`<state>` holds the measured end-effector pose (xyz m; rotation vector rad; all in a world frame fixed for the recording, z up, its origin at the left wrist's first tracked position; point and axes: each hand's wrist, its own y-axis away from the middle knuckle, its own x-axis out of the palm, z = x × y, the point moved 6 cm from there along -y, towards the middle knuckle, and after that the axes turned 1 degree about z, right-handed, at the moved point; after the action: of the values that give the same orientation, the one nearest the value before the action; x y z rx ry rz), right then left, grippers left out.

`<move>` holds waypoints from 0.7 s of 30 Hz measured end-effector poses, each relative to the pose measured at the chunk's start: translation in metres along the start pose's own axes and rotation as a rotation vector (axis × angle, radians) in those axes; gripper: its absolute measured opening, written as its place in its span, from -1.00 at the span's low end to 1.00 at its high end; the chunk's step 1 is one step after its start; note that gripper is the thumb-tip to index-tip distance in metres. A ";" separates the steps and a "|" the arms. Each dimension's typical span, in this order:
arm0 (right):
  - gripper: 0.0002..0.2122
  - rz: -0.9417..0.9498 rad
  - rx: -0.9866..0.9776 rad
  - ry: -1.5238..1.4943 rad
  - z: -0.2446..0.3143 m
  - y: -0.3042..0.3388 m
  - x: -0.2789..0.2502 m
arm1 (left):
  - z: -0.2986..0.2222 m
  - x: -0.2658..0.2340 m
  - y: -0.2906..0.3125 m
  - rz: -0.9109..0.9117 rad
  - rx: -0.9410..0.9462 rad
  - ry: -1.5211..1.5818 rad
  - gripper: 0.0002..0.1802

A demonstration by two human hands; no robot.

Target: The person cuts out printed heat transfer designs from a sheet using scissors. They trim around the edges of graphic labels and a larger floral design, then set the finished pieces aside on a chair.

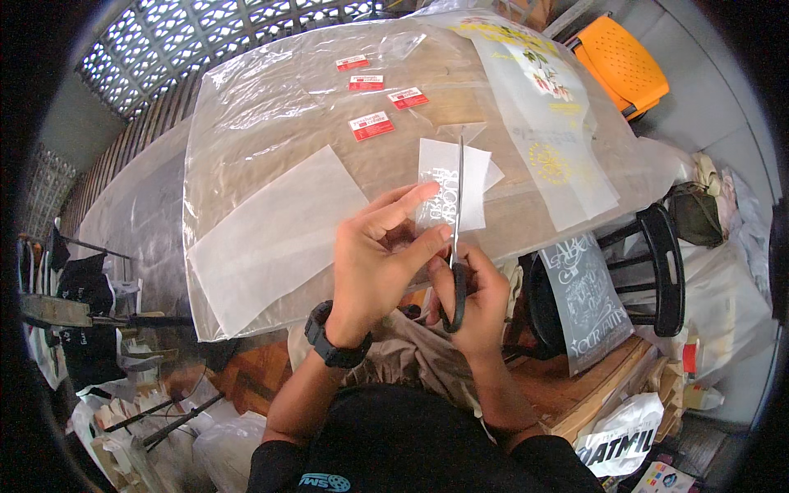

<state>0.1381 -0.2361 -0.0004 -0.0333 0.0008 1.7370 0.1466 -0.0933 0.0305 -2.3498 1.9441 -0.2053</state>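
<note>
My left hand point(378, 255), with a black watch on its wrist, pinches a small sheet of printed film point(437, 177) between thumb and fingers. White lettering covers part of that film. In my right hand point(481, 300) is a pair of scissors point(454, 304) with black handles. Their blades point away from me and lie along the right side of the lettering, close to my left thumb. A white piece point(478, 193) shows to the right of the blades. Whether the blades are apart or together is hard to make out.
Clear plastic covers the table point(271, 115). A translucent sheet point(279, 238) lies at left, and several red-and-white cards point(371, 126) lie farther back. A long printed film point(546, 123) runs down the right. Beyond are an orange chair point(620, 62) and a black chair point(662, 271) with printed film point(588, 304).
</note>
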 end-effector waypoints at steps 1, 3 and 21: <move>-0.87 0.005 0.021 -0.005 -0.001 0.000 0.000 | 0.001 0.000 0.001 -0.003 -0.004 -0.011 -0.50; -0.86 0.017 0.063 -0.015 -0.001 -0.001 -0.001 | 0.002 0.000 0.001 -0.005 -0.020 -0.009 -0.52; -0.64 -0.115 -0.265 -0.229 0.044 -0.020 -0.004 | -0.021 -0.030 0.007 -0.312 0.293 0.128 -0.67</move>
<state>0.1575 -0.2364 0.0438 -0.0284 -0.3924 1.6077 0.1313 -0.0646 0.0486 -2.4704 1.4581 -0.6291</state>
